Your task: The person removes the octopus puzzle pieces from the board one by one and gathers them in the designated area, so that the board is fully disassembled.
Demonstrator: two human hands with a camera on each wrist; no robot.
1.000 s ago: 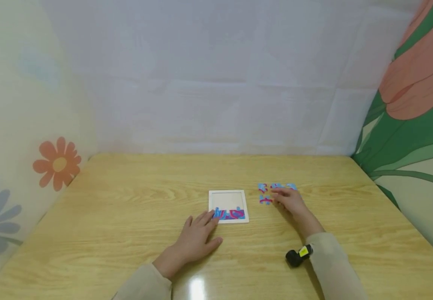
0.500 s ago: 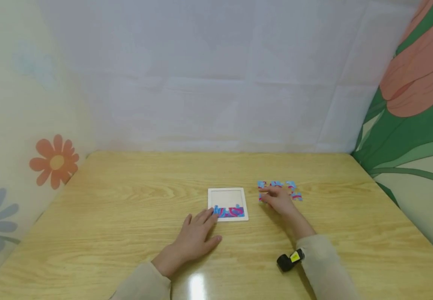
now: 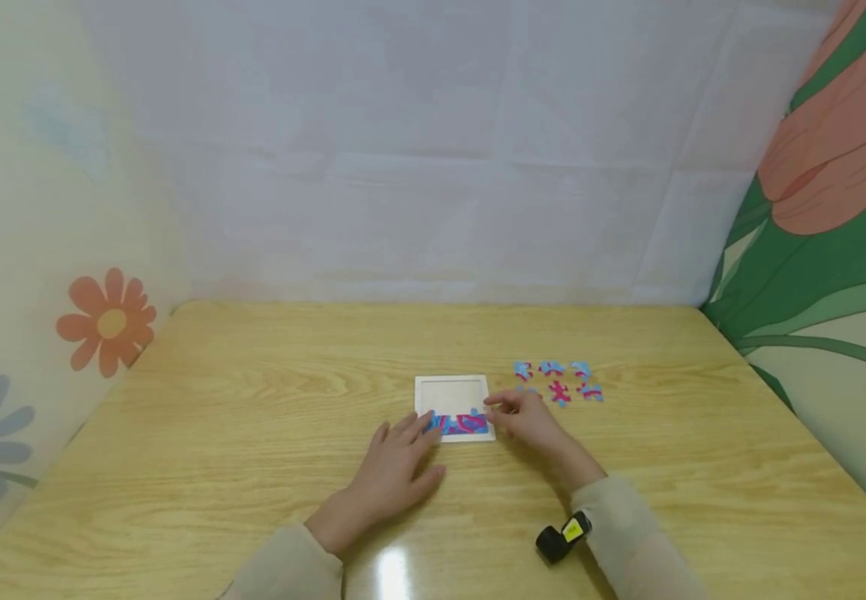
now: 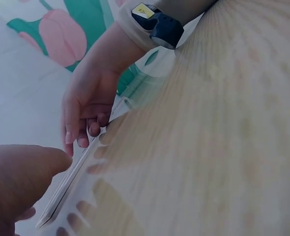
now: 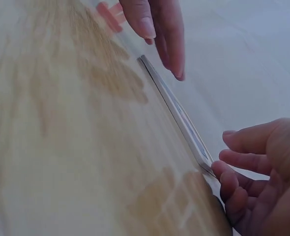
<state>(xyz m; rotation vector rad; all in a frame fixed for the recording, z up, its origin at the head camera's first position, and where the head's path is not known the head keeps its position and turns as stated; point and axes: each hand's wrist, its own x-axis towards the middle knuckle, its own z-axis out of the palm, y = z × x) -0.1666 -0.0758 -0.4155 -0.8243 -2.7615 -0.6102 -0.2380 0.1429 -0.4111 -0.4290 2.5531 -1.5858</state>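
In the head view, a wood-grain table (image 3: 252, 417) stretches back to a creased white cloth (image 3: 433, 167), with a flower-printed panel on the left, bearing an orange daisy (image 3: 112, 323), and another on the right, bearing a large pink tulip (image 3: 818, 171). A square white puzzle tray (image 3: 451, 396) lies flat near the middle of the table; a row of blue, pink and purple fitted jigsaw pieces (image 3: 466, 425) fills its near end, while the rest of its pale base is bare. The person's left hand (image 3: 391, 471) lies palm down, fingers straight and fanned, the tips over the tray's near left corner. The right hand (image 3: 530, 421) is at the tray's right edge, thumb and forefinger close together; whether they pinch anything cannot be told. Just beyond it, to the right of the tray, six loose jigsaw pieces (image 3: 558, 392) lie in two rows of three. A black wrist camera (image 3: 555, 544) with a yellow label sits at the right cuff. In the left wrist view, the left hand is a dark shape at lower left, and the right hand points downward beyond it, by the tray's thin edge. In the right wrist view, the tray appears nearly edge-on, left fingers above its far end, right fingers bent beside its near corner.
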